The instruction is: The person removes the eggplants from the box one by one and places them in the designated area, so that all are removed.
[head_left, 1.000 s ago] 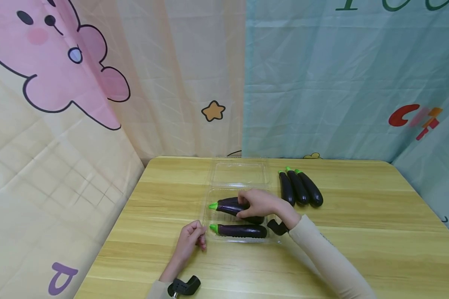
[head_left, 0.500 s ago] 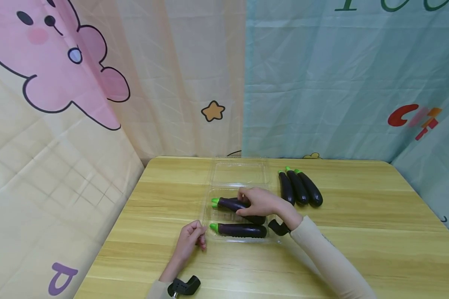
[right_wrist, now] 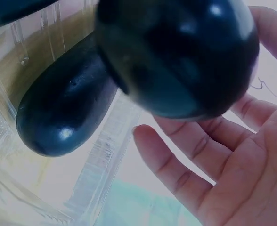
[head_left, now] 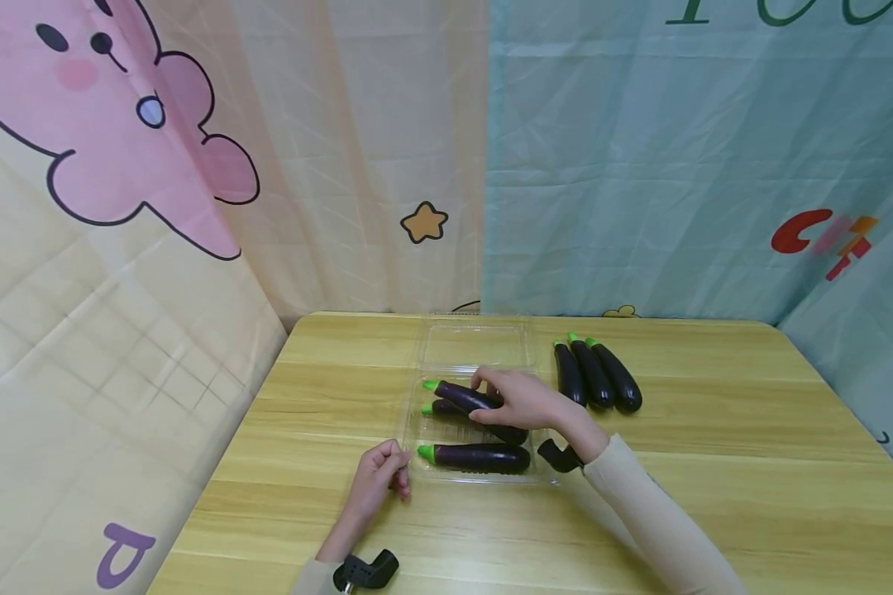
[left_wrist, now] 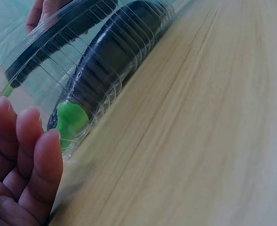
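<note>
An open clear plastic box (head_left: 414, 426) holds one eggplant (head_left: 476, 457) along its front and another eggplant (head_left: 444, 407) behind it. My right hand (head_left: 524, 399) grips a third eggplant (head_left: 457, 395) from above, fingers and thumb about its body. That one lies aslant over the rear eggplant, its green stem toward the back left. In the right wrist view, its round dark end (right_wrist: 176, 61) is large and close beside the fingers. With fingers curled, my left hand (head_left: 379, 471) pinches the box's left edge; the left wrist view has its fingertips (left_wrist: 48, 148) right at the rim.
The box's clear lid (head_left: 476, 345) lies folded back toward the table's far edge. Right of it, three more eggplants (head_left: 597, 372) lie side by side on the wooden table (head_left: 685, 512). Printed curtains (head_left: 603, 165) hang behind and at the sides.
The stem end of the eggplant in my right hand has swung toward the back, uncovering the rear eggplant's stem. My right hand has shifted slightly; my left hand has stayed put.
</note>
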`<control>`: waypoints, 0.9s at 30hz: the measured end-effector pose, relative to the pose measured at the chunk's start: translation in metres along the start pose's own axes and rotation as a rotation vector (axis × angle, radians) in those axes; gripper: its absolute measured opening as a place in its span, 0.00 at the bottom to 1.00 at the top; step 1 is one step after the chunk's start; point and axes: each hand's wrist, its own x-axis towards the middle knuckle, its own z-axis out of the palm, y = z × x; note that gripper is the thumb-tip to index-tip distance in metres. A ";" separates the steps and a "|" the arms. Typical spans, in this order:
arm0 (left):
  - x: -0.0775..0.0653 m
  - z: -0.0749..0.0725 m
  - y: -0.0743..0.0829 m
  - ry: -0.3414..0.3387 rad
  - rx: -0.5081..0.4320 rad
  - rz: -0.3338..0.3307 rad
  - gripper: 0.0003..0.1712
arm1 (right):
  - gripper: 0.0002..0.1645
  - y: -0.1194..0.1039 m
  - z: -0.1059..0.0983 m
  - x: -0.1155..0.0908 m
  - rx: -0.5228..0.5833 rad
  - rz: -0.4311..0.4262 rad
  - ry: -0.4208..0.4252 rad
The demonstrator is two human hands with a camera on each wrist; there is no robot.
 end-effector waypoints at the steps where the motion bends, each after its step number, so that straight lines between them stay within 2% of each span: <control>1: 0.000 0.000 0.000 0.001 0.000 0.000 0.18 | 0.24 0.000 0.000 0.000 -0.001 -0.002 0.009; 10: -0.001 0.000 0.000 0.007 -0.007 -0.002 0.18 | 0.25 -0.004 -0.002 -0.005 0.025 -0.010 0.080; 22: 0.000 0.000 0.001 0.000 0.004 0.003 0.18 | 0.30 -0.002 -0.006 -0.016 0.109 0.078 0.172; 27: 0.000 0.000 0.000 0.002 0.000 0.004 0.18 | 0.28 -0.001 -0.008 -0.022 0.141 0.094 0.224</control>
